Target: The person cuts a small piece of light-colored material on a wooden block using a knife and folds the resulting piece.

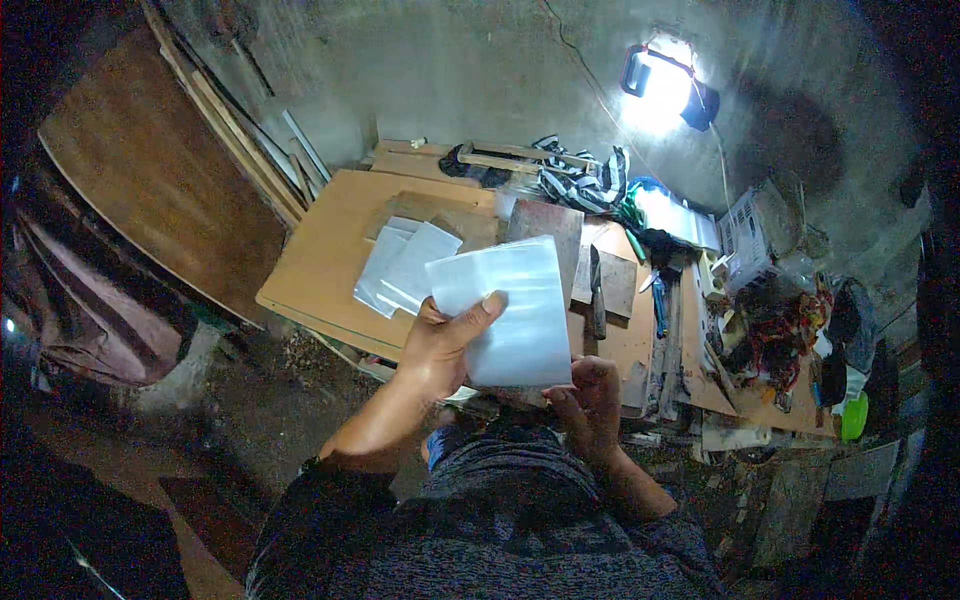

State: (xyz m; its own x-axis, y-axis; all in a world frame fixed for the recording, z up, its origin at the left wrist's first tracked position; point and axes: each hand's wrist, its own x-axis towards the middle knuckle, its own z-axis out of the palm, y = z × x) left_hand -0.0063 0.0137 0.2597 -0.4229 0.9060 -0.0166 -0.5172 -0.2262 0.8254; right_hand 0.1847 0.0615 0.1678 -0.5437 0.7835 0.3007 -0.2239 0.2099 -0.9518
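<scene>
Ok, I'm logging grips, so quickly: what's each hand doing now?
Left hand: closed on a stack of translucent sheets.
Right hand: curled at the stack's lower right corner; whether it grips cannot be told.

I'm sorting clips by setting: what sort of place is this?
Likely a small workshop: a cluttered worktable with a knife on it, long wooden strips beside it, and a bright lamp at a grey wall.
</scene>
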